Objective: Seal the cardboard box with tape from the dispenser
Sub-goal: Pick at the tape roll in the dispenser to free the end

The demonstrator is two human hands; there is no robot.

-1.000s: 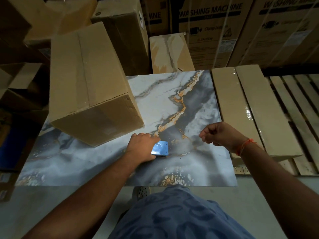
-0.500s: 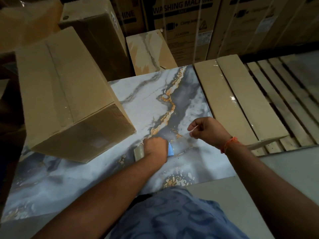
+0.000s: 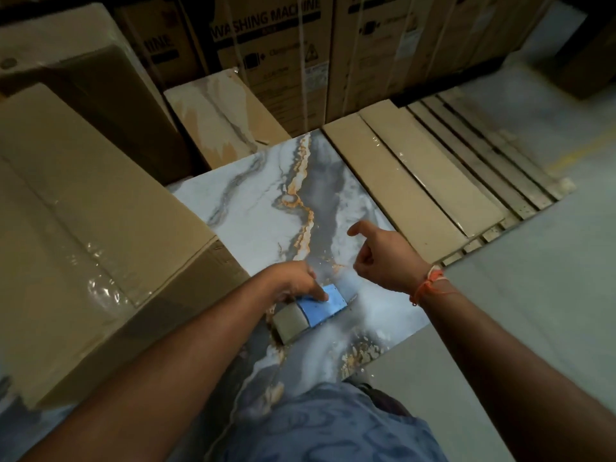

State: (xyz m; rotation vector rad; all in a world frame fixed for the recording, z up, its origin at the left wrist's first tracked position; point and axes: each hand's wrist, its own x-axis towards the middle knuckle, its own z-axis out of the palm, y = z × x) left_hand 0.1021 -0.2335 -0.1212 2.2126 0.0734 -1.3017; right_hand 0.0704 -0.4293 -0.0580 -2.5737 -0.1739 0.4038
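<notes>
A big cardboard box (image 3: 83, 228) lies on the marble-patterned table top (image 3: 266, 201) at the left, with shiny clear tape along its top seam. A blue tape dispenser (image 3: 321, 303) with a brownish tape roll (image 3: 290, 323) rests on the table just right of the box. My left hand (image 3: 293, 283) lies on the dispenser, fingers pressed on its blue body. My right hand (image 3: 380, 258) hovers a little to the right, forefinger stretched out, the other fingers curled; whether a thin tape end is pinched there I cannot tell.
Flat cardboard packs (image 3: 416, 181) lie on a wooden pallet (image 3: 493, 151) to the right of the table. Tall cartons marked WASHING MACHINE (image 3: 266, 45) stand behind. More boxes (image 3: 100, 78) are stacked at the back left. Grey floor (image 3: 533, 295) lies to the right.
The view swung left and closer to the box. My left hand slid back on the dispenser, uncovering its blue body and roll. My right hand opened its forefinger and lifted away.
</notes>
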